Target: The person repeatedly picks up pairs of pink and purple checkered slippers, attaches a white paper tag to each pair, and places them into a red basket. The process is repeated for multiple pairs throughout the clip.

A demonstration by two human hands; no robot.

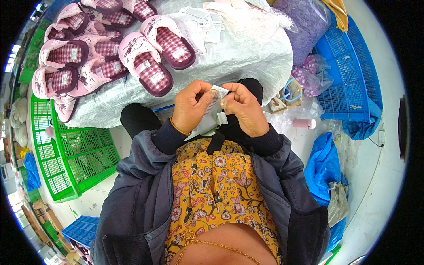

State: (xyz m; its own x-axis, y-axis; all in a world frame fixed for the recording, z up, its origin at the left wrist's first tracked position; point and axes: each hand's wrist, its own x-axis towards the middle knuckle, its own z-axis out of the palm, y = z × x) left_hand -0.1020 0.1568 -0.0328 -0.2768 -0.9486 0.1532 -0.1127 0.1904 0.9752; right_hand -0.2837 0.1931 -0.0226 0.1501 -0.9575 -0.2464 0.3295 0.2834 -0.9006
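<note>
Item in hand: a small white paper tag, held up in front of my chest, above my lap and just short of the desk. My left hand is closed on its left side, thumb and fingers pinching the strip; my right hand is closed on its right edge, fingertips pressed to the top corner. More white paper hangs below the two hands; I cannot tell whether it is one piece or several.

On the desk, under a crinkled clear plastic sheet: pink slippers with checked insoles, laid in rows to my left, each with a small label inside. A loose heap of white tags lies just beyond them.

To my right: a blue crate, a bag of purple filling, a pink spool on the floor. To my left: green crates.

Risk, as I judge it: the tag is thin and gripped only at the edges, so a hard pull from both hands could tear it, and a slack pinch could drop it into my lap with the papers below.
</note>
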